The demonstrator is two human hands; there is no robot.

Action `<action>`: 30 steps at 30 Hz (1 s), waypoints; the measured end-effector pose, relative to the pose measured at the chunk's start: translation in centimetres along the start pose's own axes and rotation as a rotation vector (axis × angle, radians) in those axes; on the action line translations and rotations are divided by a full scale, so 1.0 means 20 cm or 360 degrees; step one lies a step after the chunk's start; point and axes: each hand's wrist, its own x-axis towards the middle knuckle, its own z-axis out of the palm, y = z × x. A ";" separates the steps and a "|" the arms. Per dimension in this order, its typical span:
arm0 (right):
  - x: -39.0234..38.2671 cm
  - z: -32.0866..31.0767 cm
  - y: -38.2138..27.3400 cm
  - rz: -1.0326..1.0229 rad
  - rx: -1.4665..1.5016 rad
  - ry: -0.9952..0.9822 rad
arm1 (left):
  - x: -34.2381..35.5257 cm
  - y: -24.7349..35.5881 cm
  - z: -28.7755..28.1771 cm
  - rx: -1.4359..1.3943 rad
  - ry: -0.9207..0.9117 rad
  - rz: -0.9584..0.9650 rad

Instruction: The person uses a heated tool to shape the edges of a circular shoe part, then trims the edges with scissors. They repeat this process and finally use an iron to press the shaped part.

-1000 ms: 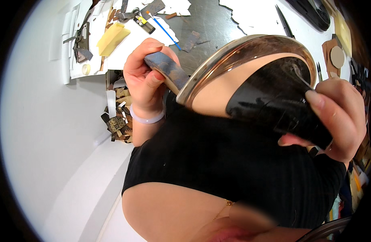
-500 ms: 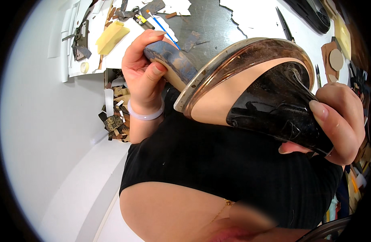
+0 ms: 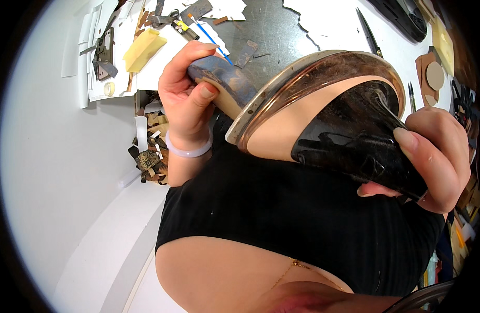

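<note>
In my left hand [image 3: 185, 94], thumb and fingers are closed round a thick block [image 3: 227, 78] with a marbled blue-grey face and a beige side. The block's right end meets the pale metal plate of what looks like an iron [image 3: 354, 130]. That iron is tilted, with a brown glossy rim band, a beige band and a shiny black body. My right hand [image 3: 438, 161] wraps round the black narrow end at the lower right, thumb on top. The plate's flat face and the contact with the block are mostly hidden.
Behind my hands, a table holds a yellow folded sheet [image 3: 144, 50], a blue paintbrush [image 3: 211, 37], scissors [image 3: 368, 31] and a tape roll [image 3: 109, 88]. A black glossy object [image 3: 404, 21] lies at the far right. Scraps [image 3: 149, 156] fill a space below the table's left end.
Almost nothing differs. My right hand and the black end of the iron have shifted very slightly left; the left hand with the block has dropped a touch.
</note>
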 end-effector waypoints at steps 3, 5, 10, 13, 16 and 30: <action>-0.01 -0.03 0.02 -0.0016 0.0054 -0.0082 | 0.00 0.00 0.00 -0.0039 -0.0034 0.0006; -0.02 0.00 0.01 0.0001 0.0050 -0.0019 | 0.00 0.00 0.01 -0.0077 -0.0071 0.0027; -0.02 -0.03 0.01 0.0044 0.0055 -0.0078 | 0.02 0.01 0.03 -0.0091 -0.0085 0.0055; 0.00 -0.03 0.04 0.0121 0.0148 0.0007 | 0.02 0.01 0.04 -0.0212 -0.0229 0.0160; -0.06 0.04 0.07 0.0236 0.0210 0.0259 | 0.05 0.02 0.07 -0.0458 -0.0109 0.0017; -0.05 0.00 0.01 0.0345 0.0067 0.0288 | 0.11 0.00 0.09 -0.0447 -0.0152 -0.0069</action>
